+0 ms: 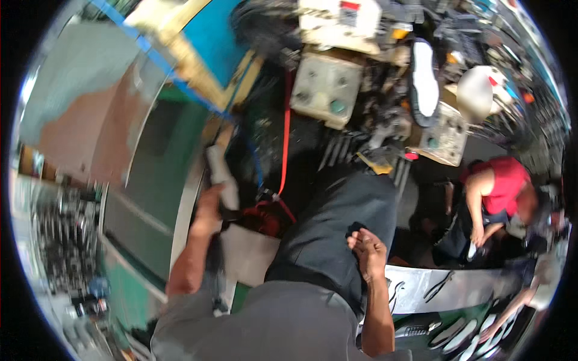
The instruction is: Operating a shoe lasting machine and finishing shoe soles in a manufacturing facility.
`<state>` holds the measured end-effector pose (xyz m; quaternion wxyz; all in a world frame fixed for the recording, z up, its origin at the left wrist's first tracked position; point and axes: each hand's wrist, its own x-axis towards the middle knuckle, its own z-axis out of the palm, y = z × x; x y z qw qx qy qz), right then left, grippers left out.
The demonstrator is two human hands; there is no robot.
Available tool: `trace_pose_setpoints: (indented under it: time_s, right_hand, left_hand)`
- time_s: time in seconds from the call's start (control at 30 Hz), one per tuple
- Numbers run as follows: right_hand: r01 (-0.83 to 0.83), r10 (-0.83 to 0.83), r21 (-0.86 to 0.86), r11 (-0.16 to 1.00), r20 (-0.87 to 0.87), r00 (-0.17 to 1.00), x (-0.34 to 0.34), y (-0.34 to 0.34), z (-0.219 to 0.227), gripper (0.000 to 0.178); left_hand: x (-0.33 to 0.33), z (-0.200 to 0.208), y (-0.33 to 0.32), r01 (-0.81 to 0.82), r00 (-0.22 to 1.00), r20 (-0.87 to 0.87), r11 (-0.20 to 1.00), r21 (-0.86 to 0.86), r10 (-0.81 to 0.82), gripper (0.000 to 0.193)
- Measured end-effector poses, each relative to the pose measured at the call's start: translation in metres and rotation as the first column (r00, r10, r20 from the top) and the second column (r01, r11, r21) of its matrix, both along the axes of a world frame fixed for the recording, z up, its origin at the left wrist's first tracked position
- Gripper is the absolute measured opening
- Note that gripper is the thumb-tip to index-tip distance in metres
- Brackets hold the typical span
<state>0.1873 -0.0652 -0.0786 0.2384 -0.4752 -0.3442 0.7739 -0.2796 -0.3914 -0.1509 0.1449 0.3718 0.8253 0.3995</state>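
Note:
At the left, my left hand (209,207) is closed round the near end of a pale, long, shoe-shaped thing (221,171), beside the edge of the green-topped bench. Motion smears this thing, and a dark part shows at its near end. Over my dark trousers, my right hand (368,249) is raised with its fingers curled together. A small dark bit (356,228) shows at those fingertips; what it is, and whether I grip it, is unclear.
Machinery with a pale block (327,87) stands ahead, near a red hose (285,132). A dark shoe with a white sole (425,78) is on the machinery. A person in red (506,186) sits at right. Pliers (438,286) lie on a pale bench, above several shoes (460,336) and another person's arm.

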Motion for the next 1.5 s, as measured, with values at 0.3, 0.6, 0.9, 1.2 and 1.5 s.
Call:
trace_pose_setpoints:
  time_s: [0.3, 0.6, 0.9, 1.2, 1.5]
  right_hand:
    - [-0.025, -0.019, -0.215, 0.976, -0.197, 0.980, -0.021, 0.008, -0.020, 0.047]
    - [-0.090, -0.042, -0.336, 0.937, -0.366, 0.930, -0.008, 0.022, -0.022, 0.041]
    - [-0.006, -0.162, -0.332, 0.943, -0.476, 0.864, -0.001, 0.028, -0.021, 0.048]
    - [0.193, -0.114, 0.728, 0.658, -0.156, 0.981, 0.005, 0.155, 0.120, 0.072]
    - [0.409, -0.287, 0.426, 0.807, -0.323, 0.902, -0.039, 0.123, 0.156, 0.075]
  left_hand:
    - [-0.295, 0.040, 0.061, -0.239, 0.933, 0.198, 0.930, -0.279, 0.299, 0.009]
    - [0.012, 0.173, 0.496, 0.313, 0.766, 0.464, 0.889, 0.334, -0.445, 0.070]
    - [0.080, 0.230, 0.662, 0.110, 0.201, 0.881, 0.904, 0.413, -0.427, 0.045]
    - [0.191, 0.265, 0.492, 0.477, -0.096, 0.770, 0.649, 0.592, -0.631, 0.091]
    - [0.257, 0.218, 0.364, 0.415, -0.018, 0.823, 0.745, 0.523, -0.567, 0.077]
